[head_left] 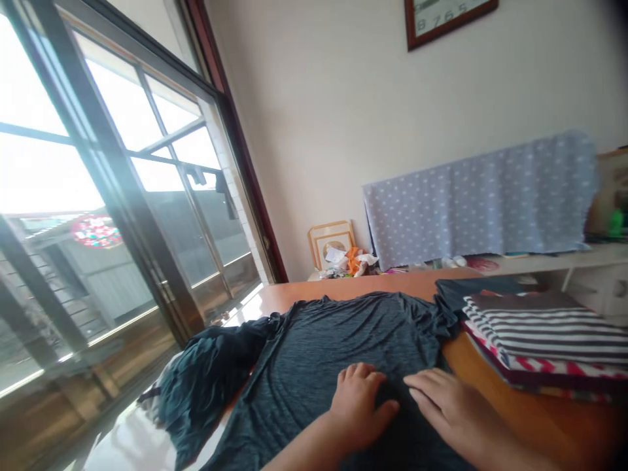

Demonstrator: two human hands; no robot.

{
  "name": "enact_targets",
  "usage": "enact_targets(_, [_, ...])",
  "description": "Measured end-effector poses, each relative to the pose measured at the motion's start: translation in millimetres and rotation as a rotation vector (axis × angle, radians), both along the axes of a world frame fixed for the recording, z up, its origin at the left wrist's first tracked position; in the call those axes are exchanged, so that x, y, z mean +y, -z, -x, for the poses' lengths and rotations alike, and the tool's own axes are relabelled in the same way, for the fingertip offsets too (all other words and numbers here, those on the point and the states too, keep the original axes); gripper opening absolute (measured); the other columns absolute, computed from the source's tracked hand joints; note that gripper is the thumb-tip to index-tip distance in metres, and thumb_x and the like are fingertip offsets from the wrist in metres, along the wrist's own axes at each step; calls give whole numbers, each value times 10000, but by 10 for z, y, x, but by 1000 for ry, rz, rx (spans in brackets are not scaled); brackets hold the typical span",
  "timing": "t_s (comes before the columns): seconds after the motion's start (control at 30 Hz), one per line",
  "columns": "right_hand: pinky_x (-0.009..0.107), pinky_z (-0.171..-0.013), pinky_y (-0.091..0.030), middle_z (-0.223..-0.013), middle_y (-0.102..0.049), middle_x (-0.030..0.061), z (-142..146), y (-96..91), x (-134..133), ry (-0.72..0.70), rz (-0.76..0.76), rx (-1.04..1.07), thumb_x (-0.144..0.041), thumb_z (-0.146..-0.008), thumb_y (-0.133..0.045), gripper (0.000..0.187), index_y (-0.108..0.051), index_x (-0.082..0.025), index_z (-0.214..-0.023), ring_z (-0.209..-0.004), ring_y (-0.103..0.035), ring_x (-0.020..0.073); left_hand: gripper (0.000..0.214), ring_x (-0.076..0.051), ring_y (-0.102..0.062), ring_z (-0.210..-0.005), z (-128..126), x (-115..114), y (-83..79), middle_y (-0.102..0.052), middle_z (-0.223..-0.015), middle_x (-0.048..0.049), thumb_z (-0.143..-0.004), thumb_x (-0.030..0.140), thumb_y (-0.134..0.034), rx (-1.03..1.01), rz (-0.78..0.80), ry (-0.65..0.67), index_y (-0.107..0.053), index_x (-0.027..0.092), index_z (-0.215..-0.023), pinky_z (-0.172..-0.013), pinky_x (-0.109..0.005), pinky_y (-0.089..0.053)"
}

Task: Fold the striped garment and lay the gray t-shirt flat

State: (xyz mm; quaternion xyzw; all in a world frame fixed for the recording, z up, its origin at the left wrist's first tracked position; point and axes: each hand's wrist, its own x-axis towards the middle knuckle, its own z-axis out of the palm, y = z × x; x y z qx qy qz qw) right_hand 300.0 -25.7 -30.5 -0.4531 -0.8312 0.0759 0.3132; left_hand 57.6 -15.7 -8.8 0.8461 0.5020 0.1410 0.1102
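Note:
A dark teal heathered T-shirt (333,340) lies spread out on the brown wooden table (490,373), one sleeve hanging off the left side. My left hand (360,409) rests on the shirt's lower middle, knuckles bent and fingertips pressed into the cloth. Just to its right, my right hand (449,409) lies flat on the shirt with fingers stretched out and pointing left. Neither hand grips anything.
A stack of folded clothes (544,340), striped on top, sits on the table's right side. Behind the table stand a blue dotted cloth cover (481,203), picture frames (331,242) and small clutter (350,261). A big sliding window (98,196) fills the left.

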Motion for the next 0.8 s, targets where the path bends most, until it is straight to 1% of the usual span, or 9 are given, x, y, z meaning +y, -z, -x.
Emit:
enact_targets(0.1, [344,-932,-544,-1148,-742,42,-38,-32,17,25,-95,32,-356,-1032,-455,314,-684,-303,-1241,-1047,-698,212,717,-377,-393,-1422,146,-218,73,-488,-1530,-98,-853,745,-535,-2,21,-24,-556,315,-1426,-1178,-592,-303])
enact_targets(0.17, [330,-915,-556,-1156,-748,31,-49,-82,15,41,-119,28,-381,-1025,-473,312,-692,-317,-1237,-1048,-708,213,744,-381,-353,-1458,182,-295,107,-466,-1555,-99,-860,764,-504,-11,24,-26,-536,306,-1446,-1200,-602,-266])
enact_targets(0.27, [320,-867,-578,-1169,-754,13,-53,-192,-16,49,-77,-36,-413,-1012,-484,308,-711,-347,-1209,-1032,-723,219,741,-375,-333,-1476,188,-351,113,-464,-1563,-100,-890,764,-443,-30,2,-18,-516,299,-1462,-1212,-611,-241])
enact_targets(0.37, [334,-842,-590,-1161,-760,9,-57,-294,-79,52,1,-122,-432,-983,-523,296,-729,-362,-1183,-989,-736,232,737,-377,-336,-1475,190,-375,92,-474,-1555,-110,-900,754,-429,-38,-4,-11,-519,283,-1460,-1211,-613,-242])
enact_targets(0.5, [372,-885,-589,-1131,-763,38,-50,-302,-210,61,56,-152,-448,-949,-563,307,-745,-347,-1174,-948,-741,248,734,-381,-356,-1463,212,-376,88,-487,-1547,-115,-897,750,-440,-52,-15,4,-540,271,-1444,-1204,-611,-259])
enact_targets(0.57, [392,-926,-583,-1156,-753,48,-40,-220,-301,74,71,-148,-462,-956,-551,326,-738,-343,-1195,-993,-733,256,738,-379,-368,-1456,224,-365,94,-493,-1544,-115,-890,748,-459,-62,-20,6,-550,263,-1439,-1206,-602,-264])
enact_targets(0.63, [404,-972,-574,-1207,-737,48,-44,-72,-409,88,74,-144,-469,-962,-546,337,-729,-343,-1215,-1074,-714,261,737,-370,-381,-1452,245,-360,94,-499,-1542,-116,-890,734,-477,-72,-16,-2,-550,252,-1443,-1211,-585,-270])
enact_targets(0.73, [413,-1019,-565,-1305,-702,50,-119,244,-588,140,41,-128,-487,-957,-559,363,-721,-337,-1246,-1189,-673,275,705,-358,-389,-1454,333,-404,77,-494,-1550,-112,-912,698,-476,-92,-13,-37,-540,253,-1456,-1209,-571,-292])
enact_targets(0.8, [437,-1035,-560,-1346,-683,59,-218,464,-712,196,19,-125,-516,-950,-569,394,-715,-328,-1265,-1231,-652,293,667,-351,-399,-1451,453,-486,65,-488,-1558,-107,-923,664,-490,-98,-20,-61,-545,262,-1452,-1206,-566,-306])
